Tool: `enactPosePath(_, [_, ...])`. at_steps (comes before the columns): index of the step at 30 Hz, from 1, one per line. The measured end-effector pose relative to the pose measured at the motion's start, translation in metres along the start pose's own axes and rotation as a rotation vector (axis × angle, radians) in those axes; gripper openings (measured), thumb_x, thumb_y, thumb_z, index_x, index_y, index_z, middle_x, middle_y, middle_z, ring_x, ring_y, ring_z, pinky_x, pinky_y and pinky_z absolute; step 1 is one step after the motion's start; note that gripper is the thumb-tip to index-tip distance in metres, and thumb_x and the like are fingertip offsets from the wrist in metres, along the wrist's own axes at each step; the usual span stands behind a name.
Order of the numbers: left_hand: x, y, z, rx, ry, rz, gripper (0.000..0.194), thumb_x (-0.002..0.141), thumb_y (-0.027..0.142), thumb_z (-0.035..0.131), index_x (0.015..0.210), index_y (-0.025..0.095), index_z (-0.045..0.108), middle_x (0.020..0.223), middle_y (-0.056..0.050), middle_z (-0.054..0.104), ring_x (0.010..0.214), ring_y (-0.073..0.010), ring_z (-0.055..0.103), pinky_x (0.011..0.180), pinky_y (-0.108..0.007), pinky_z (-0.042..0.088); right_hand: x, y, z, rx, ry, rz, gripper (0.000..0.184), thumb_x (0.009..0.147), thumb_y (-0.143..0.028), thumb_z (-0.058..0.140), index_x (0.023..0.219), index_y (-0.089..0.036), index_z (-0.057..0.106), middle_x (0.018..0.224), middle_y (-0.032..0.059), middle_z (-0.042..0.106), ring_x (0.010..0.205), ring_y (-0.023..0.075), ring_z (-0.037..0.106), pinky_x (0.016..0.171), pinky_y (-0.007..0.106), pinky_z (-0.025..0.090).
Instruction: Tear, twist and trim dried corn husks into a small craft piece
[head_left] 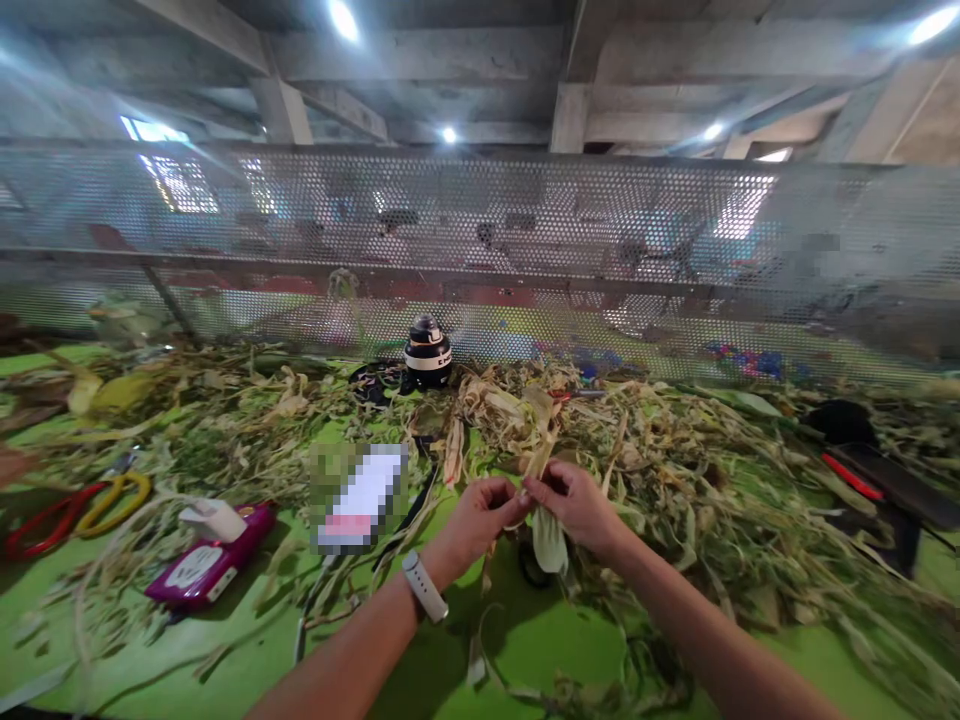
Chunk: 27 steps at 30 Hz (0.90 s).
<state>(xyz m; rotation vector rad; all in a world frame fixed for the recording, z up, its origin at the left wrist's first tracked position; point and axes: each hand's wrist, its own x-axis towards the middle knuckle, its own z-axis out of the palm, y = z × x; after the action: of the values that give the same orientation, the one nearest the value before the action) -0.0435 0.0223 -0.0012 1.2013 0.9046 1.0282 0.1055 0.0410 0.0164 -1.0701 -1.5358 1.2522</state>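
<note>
Both of my hands meet over the middle of the green table (555, 635), pinching a pale corn husk (550, 540). My right hand (574, 500) grips the husk from the right, thumb and fingers pressed together. From the left, my left hand (480, 520) pinches at the same spot, its fingertips close to those of the right. The husk's broad end hangs below the fingers, and dry leafy strips rise above them. A white watch band (425, 587) circles my left wrist. What lies between the fingertips is partly hidden.
Dry husk scraps (682, 470) cover much of the table. To the left are a phone (364, 500), a purple power strip (191, 570) with a white plug, and red-and-yellow scissors (112, 500). A black jar-like object (428, 355) stands before a perforated metal screen (465, 230).
</note>
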Motion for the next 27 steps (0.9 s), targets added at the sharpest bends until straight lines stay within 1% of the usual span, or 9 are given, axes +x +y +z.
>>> enactPosePath(2, [-0.002, 0.001, 0.002, -0.058, 0.0, -0.037, 0.047, 0.059, 0.054, 0.069, 0.056, 0.016, 0.043, 0.052, 0.008, 0.038, 0.048, -0.0047, 0.034, 0.046, -0.019, 0.026, -0.001, -0.001, 0.001, 0.024, -0.003, 0.004, 0.034, 0.064, -0.047, 0.069, 0.07, -0.015, 0.061, 0.065, -0.0006, 0.061, 0.061, 0.0126, 0.053, 0.058, 0.024, 0.043])
enactPosePath(5, [-0.005, 0.003, 0.005, -0.132, -0.011, -0.07, 0.045, 0.06, 0.053, 0.069, 0.06, 0.016, 0.045, 0.054, 0.007, 0.041, 0.049, -0.005, 0.038, 0.046, -0.019, 0.028, -0.002, -0.001, 0.0, 0.066, -0.045, 0.066, 0.036, 0.065, -0.05, 0.067, 0.069, -0.015, 0.059, 0.063, -0.0006, 0.06, 0.057, 0.012, 0.052, 0.055, 0.024, 0.043])
enactPosePath(8, [-0.006, 0.003, 0.005, -0.144, -0.046, -0.051, 0.042, 0.063, 0.051, 0.069, 0.063, 0.015, 0.048, 0.055, 0.006, 0.042, 0.049, -0.0049, 0.038, 0.047, -0.019, 0.029, -0.001, 0.0, -0.004, 0.045, -0.092, 0.096, 0.033, 0.066, -0.046, 0.066, 0.069, -0.014, 0.059, 0.062, -0.0007, 0.059, 0.055, 0.0112, 0.051, 0.052, 0.023, 0.041])
enactPosePath(11, [-0.005, 0.002, 0.003, -0.091, -0.084, -0.01, 0.04, 0.061, 0.046, 0.072, 0.062, 0.014, 0.048, 0.056, 0.007, 0.042, 0.051, -0.0043, 0.037, 0.048, -0.018, 0.029, 0.0, 0.003, -0.004, -0.117, 0.01, -0.018, 0.026, 0.069, -0.039, 0.063, 0.068, -0.014, 0.059, 0.062, -0.0001, 0.058, 0.058, 0.0116, 0.05, 0.054, 0.023, 0.04])
enactPosePath(14, [-0.006, 0.002, 0.001, -0.021, -0.118, -0.024, 0.039, 0.06, 0.044, 0.074, 0.062, 0.014, 0.049, 0.056, 0.006, 0.043, 0.05, -0.0042, 0.036, 0.046, -0.018, 0.029, 0.001, 0.006, -0.003, -0.241, 0.144, -0.096, 0.023, 0.071, -0.036, 0.059, 0.065, -0.015, 0.056, 0.061, -0.0009, 0.054, 0.057, 0.0112, 0.047, 0.052, 0.022, 0.037])
enactPosePath(19, [-0.009, 0.005, 0.004, -0.016, -0.132, -0.086, 0.041, 0.061, 0.049, 0.07, 0.06, 0.016, 0.046, 0.051, 0.007, 0.044, 0.043, -0.0053, 0.041, 0.043, -0.019, 0.032, 0.007, 0.007, -0.011, -0.194, 0.193, -0.086, 0.029, 0.072, -0.042, 0.057, 0.061, -0.016, 0.053, 0.056, -0.0025, 0.048, 0.052, 0.0098, 0.042, 0.048, 0.021, 0.034])
enactPosePath(21, [-0.006, 0.005, 0.003, -0.035, -0.059, -0.076, 0.04, 0.063, 0.05, 0.068, 0.063, 0.016, 0.047, 0.05, 0.006, 0.047, 0.042, -0.0059, 0.043, 0.043, -0.019, 0.032, 0.011, 0.007, -0.018, -0.163, 0.2, -0.099, 0.029, 0.071, -0.044, 0.058, 0.065, -0.015, 0.056, 0.059, -0.0018, 0.05, 0.054, 0.0103, 0.044, 0.05, 0.022, 0.036])
enactPosePath(24, [0.002, 0.001, -0.009, -0.02, 0.159, -0.042, 0.038, 0.065, 0.049, 0.065, 0.066, 0.017, 0.047, 0.048, 0.007, 0.046, 0.043, -0.006, 0.043, 0.044, -0.018, 0.03, 0.015, 0.009, -0.026, -0.1, 0.179, -0.116, 0.03, 0.067, -0.043, 0.062, 0.079, -0.015, 0.061, 0.067, -0.0006, 0.056, 0.06, 0.0113, 0.048, 0.055, 0.023, 0.04])
enactPosePath(27, [0.012, -0.005, -0.028, 0.187, 0.323, -0.047, 0.037, 0.063, 0.047, 0.067, 0.078, 0.018, 0.05, 0.048, 0.009, 0.045, 0.04, -0.007, 0.04, 0.042, -0.019, 0.028, 0.017, 0.012, -0.029, -0.052, 0.106, -0.102, 0.041, 0.066, -0.038, 0.066, 0.1, -0.017, 0.061, 0.07, -0.0012, 0.057, 0.062, 0.0117, 0.051, 0.058, 0.024, 0.043])
